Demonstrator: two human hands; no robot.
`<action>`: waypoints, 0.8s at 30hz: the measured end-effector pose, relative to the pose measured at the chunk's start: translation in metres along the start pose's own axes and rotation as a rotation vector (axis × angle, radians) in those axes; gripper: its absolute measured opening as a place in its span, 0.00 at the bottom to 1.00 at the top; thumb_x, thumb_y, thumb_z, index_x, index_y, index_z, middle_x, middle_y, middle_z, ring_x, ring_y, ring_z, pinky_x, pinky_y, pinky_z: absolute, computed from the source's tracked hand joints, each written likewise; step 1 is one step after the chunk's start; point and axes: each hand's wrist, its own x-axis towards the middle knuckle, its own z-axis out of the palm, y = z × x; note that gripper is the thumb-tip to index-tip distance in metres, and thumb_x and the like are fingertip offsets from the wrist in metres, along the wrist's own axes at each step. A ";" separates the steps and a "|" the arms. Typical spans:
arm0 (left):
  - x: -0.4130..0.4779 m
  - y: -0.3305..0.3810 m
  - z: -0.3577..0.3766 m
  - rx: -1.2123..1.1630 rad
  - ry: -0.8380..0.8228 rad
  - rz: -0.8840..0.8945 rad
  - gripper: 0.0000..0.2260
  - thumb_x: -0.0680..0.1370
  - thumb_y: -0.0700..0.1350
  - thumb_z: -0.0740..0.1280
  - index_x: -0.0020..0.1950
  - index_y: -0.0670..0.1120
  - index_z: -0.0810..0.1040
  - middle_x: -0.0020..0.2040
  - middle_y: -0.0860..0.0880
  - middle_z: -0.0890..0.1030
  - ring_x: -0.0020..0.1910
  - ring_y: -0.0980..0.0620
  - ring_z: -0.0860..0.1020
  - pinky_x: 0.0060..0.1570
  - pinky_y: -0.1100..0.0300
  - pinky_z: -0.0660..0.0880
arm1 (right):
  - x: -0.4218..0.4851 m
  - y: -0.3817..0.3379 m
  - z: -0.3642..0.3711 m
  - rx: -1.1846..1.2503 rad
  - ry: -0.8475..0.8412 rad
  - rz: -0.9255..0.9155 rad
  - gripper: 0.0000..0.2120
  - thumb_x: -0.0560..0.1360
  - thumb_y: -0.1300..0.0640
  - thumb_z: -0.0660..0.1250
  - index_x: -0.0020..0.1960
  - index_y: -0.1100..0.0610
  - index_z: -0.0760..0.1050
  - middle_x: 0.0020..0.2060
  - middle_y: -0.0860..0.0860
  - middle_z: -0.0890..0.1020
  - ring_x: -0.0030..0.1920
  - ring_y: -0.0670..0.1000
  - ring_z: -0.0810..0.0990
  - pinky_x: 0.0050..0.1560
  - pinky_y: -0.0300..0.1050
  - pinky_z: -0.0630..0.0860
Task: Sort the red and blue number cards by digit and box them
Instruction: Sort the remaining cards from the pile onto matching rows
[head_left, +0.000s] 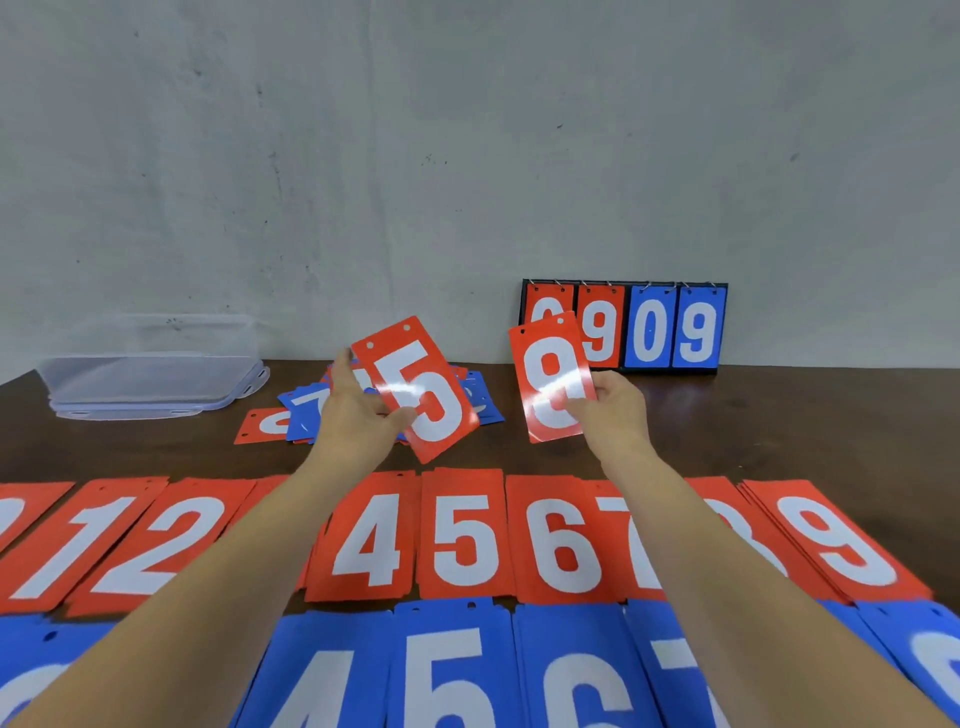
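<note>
Nearest me, the blue row of sorted cards lay along the bench, with the red row just beyond it, touching edge to edge. Above those, my left hand pinched the red 5 card near its lower edge, thumb on the face. My right hand pinched the red 8 card at its lower side, fingers curled onto it. Both cards hung tilted, clear of the bench. They looked thin, stiff and light, and the glare suggested a slick face, so I judged an edge pinch safest. Behind lay the unsorted pile, a clear box far left, and a flip scoreboard at the wall
</note>
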 end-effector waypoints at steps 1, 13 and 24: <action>-0.005 -0.001 0.000 -0.006 -0.028 -0.016 0.30 0.75 0.36 0.71 0.72 0.45 0.60 0.47 0.46 0.83 0.52 0.49 0.80 0.53 0.58 0.73 | -0.003 0.000 -0.005 -0.002 0.001 -0.007 0.13 0.74 0.57 0.72 0.56 0.54 0.74 0.53 0.48 0.78 0.51 0.47 0.75 0.55 0.45 0.76; -0.047 0.000 0.008 0.325 -0.294 -0.206 0.10 0.77 0.45 0.69 0.57 0.44 0.77 0.56 0.49 0.80 0.53 0.52 0.78 0.43 0.65 0.75 | -0.044 0.000 -0.066 0.040 0.044 0.079 0.09 0.75 0.62 0.69 0.54 0.56 0.75 0.51 0.51 0.80 0.54 0.53 0.79 0.57 0.51 0.77; -0.064 -0.012 0.027 0.765 -0.374 -0.087 0.21 0.76 0.47 0.71 0.67 0.42 0.73 0.63 0.45 0.78 0.60 0.48 0.77 0.55 0.59 0.75 | -0.079 0.011 -0.118 0.019 0.142 0.199 0.11 0.77 0.60 0.68 0.58 0.54 0.74 0.52 0.52 0.81 0.50 0.54 0.82 0.47 0.50 0.80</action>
